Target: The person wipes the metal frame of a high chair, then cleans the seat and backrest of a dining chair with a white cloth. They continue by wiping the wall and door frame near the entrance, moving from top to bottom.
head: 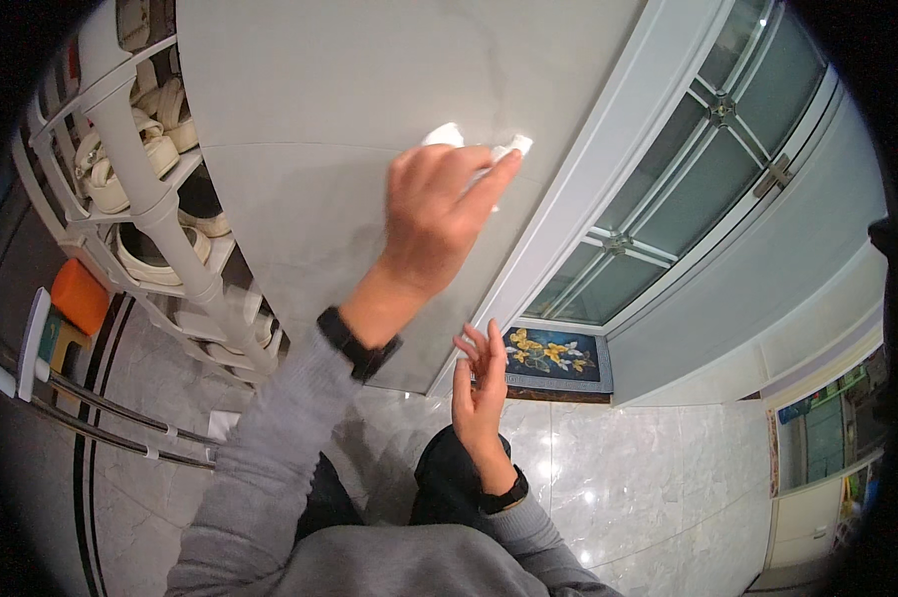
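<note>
My left hand [432,216], with a black band at its wrist, is raised against a light grey wall [329,89]. It grips a white tissue or cloth [443,135], whose edges stick out past the fingers against the wall surface. The middle of the tissue is hidden behind my knuckles. Lower down, my right hand [481,388] hangs in front of my body with its fingers apart and nothing in them. Its fingertips appear near the foot of the white door frame [542,224]; whether they touch it, I cannot tell.
On the left stands a white shoe rack [131,149] holding several white shoes [161,257]. Below it run metal rails [120,414], near an orange object [81,297]. Right of the wall is a glass-paneled door [665,194], with a flowered mat [557,358] at its foot.
</note>
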Available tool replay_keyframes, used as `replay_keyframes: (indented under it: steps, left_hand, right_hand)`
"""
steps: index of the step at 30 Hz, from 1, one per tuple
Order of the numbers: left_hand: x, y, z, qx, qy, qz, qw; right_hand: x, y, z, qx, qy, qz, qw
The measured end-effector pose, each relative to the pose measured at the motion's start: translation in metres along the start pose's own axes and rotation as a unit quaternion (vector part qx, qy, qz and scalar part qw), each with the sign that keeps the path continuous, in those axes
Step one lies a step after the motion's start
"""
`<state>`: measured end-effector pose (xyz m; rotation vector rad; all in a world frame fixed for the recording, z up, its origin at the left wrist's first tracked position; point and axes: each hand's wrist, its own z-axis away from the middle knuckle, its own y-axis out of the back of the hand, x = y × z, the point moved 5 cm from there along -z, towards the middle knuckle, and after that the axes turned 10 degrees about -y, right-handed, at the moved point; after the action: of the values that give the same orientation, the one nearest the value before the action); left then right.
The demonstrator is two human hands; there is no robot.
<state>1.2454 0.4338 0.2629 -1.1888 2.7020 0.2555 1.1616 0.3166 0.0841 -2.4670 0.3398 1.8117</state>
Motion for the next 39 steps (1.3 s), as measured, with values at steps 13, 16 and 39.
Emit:
replay_keyframes:
  steps: [13,16,39]
  left_hand:
    - [0.021,-0.035,0.044,-0.094,-0.23,0.003,0.969]
    - [0.017,-0.037,0.04,-0.111,-0.236,-0.012,0.965]
    - [0.035,-0.027,0.085,-0.192,-0.291,0.062,0.935]
  right_hand:
    - [0.109,0.062,0.097,-0.041,-0.01,0.311,0.95]
    - [0.124,0.061,0.114,-0.075,0.01,0.371,0.925]
    - [0.142,0.062,0.117,-0.139,0.019,0.444,0.885]
